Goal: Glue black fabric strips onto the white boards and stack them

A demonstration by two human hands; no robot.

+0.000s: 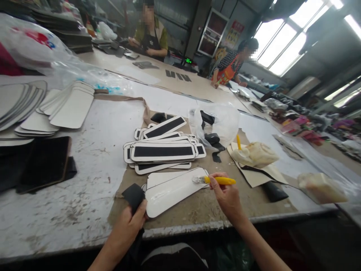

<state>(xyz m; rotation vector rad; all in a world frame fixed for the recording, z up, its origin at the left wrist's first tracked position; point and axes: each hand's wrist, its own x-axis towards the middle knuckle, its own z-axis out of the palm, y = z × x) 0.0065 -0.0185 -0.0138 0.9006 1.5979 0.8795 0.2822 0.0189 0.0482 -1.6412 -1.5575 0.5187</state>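
Observation:
My right hand (227,195) grips a yellow-handled brush (218,180), its bristles touching the far end of a long white piece (172,191) that lies on brown paper (203,205). My left hand (129,222) is closed on a black strip (133,196) at the near end of that white piece. Behind it lies a pile of white pieces with black strips stuck on them (163,150).
A glue lump with a second yellow brush (255,153) sits to the right, and a pale block (321,187) beyond it. A plastic bag with black strips (216,124) lies behind. Stacks of white pieces (56,109) are at left. Two people work at the far table.

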